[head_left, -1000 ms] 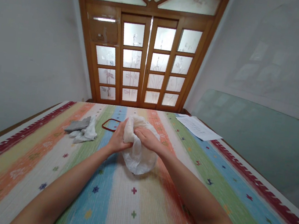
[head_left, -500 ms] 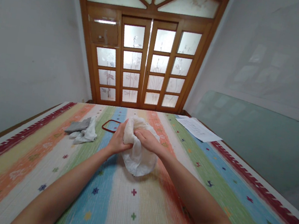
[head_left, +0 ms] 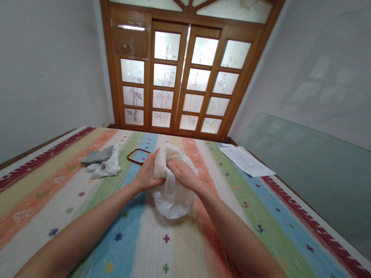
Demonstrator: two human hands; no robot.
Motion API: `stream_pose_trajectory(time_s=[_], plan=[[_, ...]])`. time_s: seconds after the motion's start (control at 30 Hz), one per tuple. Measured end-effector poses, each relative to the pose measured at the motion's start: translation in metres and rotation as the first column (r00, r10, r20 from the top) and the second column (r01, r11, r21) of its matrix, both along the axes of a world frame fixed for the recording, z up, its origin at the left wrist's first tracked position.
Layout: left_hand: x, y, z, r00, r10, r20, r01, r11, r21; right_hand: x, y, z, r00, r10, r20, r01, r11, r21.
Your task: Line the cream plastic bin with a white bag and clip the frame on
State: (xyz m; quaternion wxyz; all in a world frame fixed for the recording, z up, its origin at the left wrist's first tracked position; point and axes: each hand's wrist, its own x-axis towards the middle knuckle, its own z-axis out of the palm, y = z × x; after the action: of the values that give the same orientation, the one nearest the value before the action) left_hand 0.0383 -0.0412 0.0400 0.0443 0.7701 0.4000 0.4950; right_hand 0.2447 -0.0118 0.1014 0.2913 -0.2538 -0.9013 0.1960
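Observation:
A bunched white cloth (head_left: 173,199) stands on the striped tablecloth (head_left: 152,254), its lower part spread out towards me. My left hand (head_left: 148,173) is wrapped round its left side, the thumb pressed against the near face. From the right, my right hand (head_left: 182,174) grips the cloth near its top, with fingertips tucked into a fold. What lies inside the folds, if anything, is hidden. Just behind my left hand lies a dark red rounded frame (head_left: 128,155), its right end covered by the fingers.
To the left lie a folded grey cloth (head_left: 97,156) and a crumpled white cloth (head_left: 108,168), touching. Printed paper sheets (head_left: 246,160) rest at the far right edge. A pale green panel (head_left: 305,169) leans on the right wall; wooden glazed doors (head_left: 181,78) stand beyond the table.

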Motion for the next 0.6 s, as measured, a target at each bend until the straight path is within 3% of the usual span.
stream_pose_trajectory(time_s=[0.6], plan=[[-0.0024, 0.0016, -0.002, 1.0, 0.006, -0.013, -0.006, 1.0, 0.002, 0.0005, -0.0073, 0.0073, 0.996, -0.076, 0.036, 0.076, 0.997, 0.003]])
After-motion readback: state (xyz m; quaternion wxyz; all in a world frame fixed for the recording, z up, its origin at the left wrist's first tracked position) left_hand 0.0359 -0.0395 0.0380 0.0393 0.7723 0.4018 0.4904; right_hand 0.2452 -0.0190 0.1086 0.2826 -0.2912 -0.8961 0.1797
